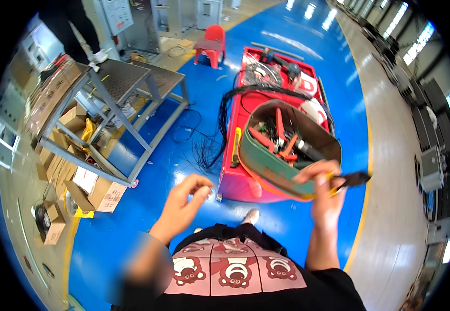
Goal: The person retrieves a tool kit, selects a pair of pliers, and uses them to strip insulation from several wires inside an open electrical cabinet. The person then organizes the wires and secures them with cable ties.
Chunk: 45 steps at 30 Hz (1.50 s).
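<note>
Left of the green bag [269,167] and nearer than it, the left hand [183,201] is loosely curled with nothing seen in it, while the right hand [323,189], at the bag's near right rim, grips a black-and-yellow hand tool [354,179], seemingly pliers, its dark end past the bag's right side. Good handling probably means a firm grip, that end clear of the red-handled tools [280,124] inside the bag, and the black cables [226,111] at its far left unsnagged.

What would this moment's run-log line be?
left hand: nothing visible | right hand: holds black-and-yellow tool | green container: on red cart
</note>
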Each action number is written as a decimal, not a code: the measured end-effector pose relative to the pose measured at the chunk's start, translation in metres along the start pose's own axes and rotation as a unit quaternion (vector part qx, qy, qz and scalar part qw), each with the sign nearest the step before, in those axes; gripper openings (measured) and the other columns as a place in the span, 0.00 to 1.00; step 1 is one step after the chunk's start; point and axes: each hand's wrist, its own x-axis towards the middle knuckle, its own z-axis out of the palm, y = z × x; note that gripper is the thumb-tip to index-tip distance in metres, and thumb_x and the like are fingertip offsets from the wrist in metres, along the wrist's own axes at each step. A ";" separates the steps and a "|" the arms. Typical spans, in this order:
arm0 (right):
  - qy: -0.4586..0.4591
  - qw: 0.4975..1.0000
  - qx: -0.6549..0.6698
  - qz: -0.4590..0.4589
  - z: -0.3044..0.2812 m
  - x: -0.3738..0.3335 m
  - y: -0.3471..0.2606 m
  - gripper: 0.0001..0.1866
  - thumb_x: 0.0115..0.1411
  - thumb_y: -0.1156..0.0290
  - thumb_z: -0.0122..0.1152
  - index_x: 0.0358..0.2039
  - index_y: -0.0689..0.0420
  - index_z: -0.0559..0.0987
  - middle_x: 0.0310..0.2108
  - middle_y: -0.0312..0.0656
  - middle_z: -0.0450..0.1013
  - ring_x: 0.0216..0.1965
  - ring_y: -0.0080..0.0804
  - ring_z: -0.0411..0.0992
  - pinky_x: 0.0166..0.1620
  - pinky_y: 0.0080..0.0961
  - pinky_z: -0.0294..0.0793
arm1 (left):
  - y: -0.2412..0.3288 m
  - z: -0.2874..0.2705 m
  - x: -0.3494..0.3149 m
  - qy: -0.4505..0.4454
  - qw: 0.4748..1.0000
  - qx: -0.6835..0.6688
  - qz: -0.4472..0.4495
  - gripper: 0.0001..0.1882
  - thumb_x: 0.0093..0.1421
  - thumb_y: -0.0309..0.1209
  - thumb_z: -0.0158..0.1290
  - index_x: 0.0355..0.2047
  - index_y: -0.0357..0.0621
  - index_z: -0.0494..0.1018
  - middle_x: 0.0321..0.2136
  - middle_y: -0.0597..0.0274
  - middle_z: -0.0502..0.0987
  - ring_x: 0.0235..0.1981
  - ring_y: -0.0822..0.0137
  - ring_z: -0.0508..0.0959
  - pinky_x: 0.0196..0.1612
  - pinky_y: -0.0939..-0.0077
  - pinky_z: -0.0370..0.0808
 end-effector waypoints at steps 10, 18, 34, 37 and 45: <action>0.303 0.903 -0.206 0.223 -0.134 -0.020 0.077 0.18 0.61 0.62 0.66 0.43 0.62 0.76 0.25 0.32 0.70 0.26 0.17 0.66 0.28 0.16 0.64 | -0.024 -0.010 0.084 -0.018 1.000 0.001 -0.026 0.11 0.66 0.35 0.51 0.42 0.41 0.73 0.34 0.67 0.74 0.35 0.76 0.73 0.38 0.82 0.68; 0.221 0.920 -0.161 0.281 -0.138 0.010 0.110 0.27 0.53 0.72 0.65 0.54 0.63 0.71 0.28 0.28 0.64 0.29 0.14 0.62 0.31 0.15 0.63 | -0.054 0.045 0.213 -0.043 0.988 0.128 -0.068 0.23 0.62 0.45 0.53 0.46 0.37 0.74 0.36 0.53 0.79 0.34 0.64 0.78 0.38 0.70 0.74; 0.111 0.877 -0.388 0.261 -0.211 0.053 0.123 0.24 0.58 0.79 0.55 0.57 0.59 0.73 0.28 0.28 0.62 0.28 0.13 0.60 0.31 0.12 0.59 | -0.012 0.052 0.185 -0.113 0.964 0.241 -0.012 0.24 0.67 0.45 0.47 0.54 0.39 0.66 0.27 0.43 0.77 0.28 0.45 0.79 0.32 0.54 0.73; 0.178 0.903 -0.325 0.216 -0.144 0.080 0.077 0.28 0.59 0.77 0.56 0.62 0.58 0.68 0.31 0.29 0.62 0.29 0.13 0.59 0.33 0.10 0.59 | -0.029 0.002 0.184 -0.141 0.974 0.177 0.011 0.23 0.67 0.43 0.48 0.55 0.40 0.68 0.29 0.49 0.77 0.29 0.50 0.78 0.33 0.59 0.73; 0.085 0.976 -0.051 0.192 0.132 0.149 0.074 0.29 0.63 0.74 0.55 0.62 0.69 0.62 0.33 0.31 0.63 0.29 0.16 0.62 0.32 0.12 0.62 | -0.087 -0.188 0.172 -0.151 0.952 0.267 0.010 0.22 0.66 0.43 0.50 0.51 0.40 0.71 0.43 0.47 0.77 0.39 0.47 0.79 0.41 0.55 0.75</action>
